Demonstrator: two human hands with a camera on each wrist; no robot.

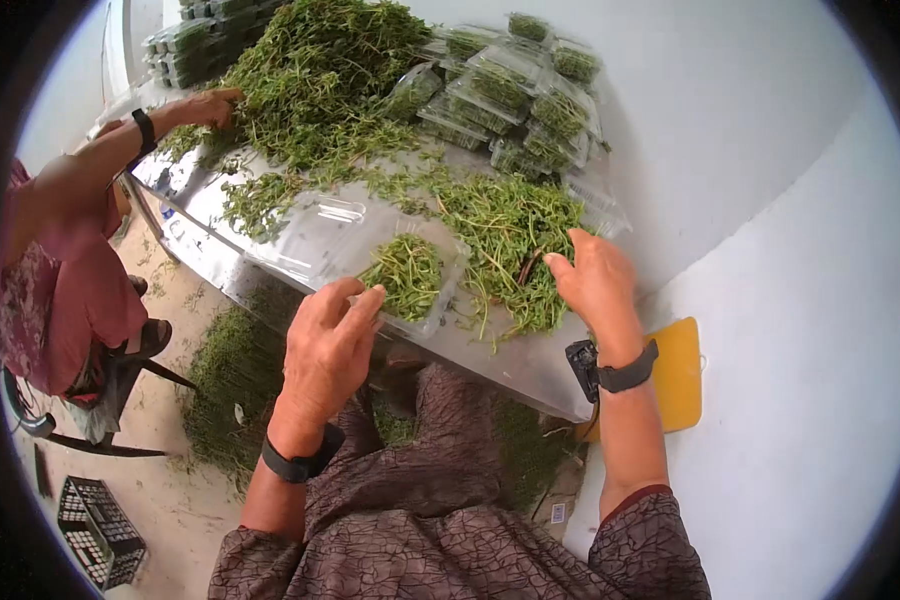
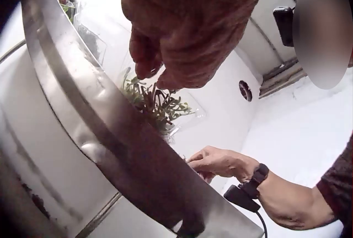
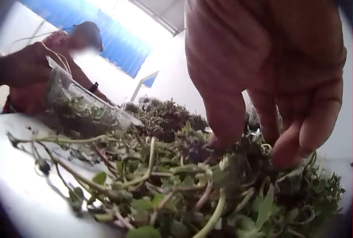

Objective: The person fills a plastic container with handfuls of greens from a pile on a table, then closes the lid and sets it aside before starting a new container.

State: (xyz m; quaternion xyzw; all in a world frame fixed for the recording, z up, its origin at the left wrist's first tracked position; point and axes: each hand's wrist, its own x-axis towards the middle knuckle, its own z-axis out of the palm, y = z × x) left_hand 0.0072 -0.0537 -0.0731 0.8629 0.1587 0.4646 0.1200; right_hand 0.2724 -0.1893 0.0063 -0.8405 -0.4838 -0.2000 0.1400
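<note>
An open clear plastic clamshell container point(image 1: 440, 318) lies at the table's near edge, its base filled with leafy green stems point(image 1: 410, 275). At the near left side of that base is my left hand point(image 1: 322, 345), thumb and fingers bent together at the rim beside the greens. My right hand point(image 1: 598, 285) reaches into the right side of a loose heap of greens point(image 1: 505, 235). In the right wrist view its fingertips point(image 3: 289, 152) dip among the stems, with thumb and fingers apart. A dark reddish stem point(image 1: 530, 265) lies close by the thumb.
A large heap of greens point(image 1: 320, 75) covers the far table point(image 1: 530, 375). Filled clear boxes point(image 1: 505, 90) are stacked beside the white wall point(image 1: 770, 300). Another person's hand point(image 1: 210, 107) touches the heap at left. A black crate point(image 1: 100, 535) and more greens point(image 1: 225, 385) are on the floor.
</note>
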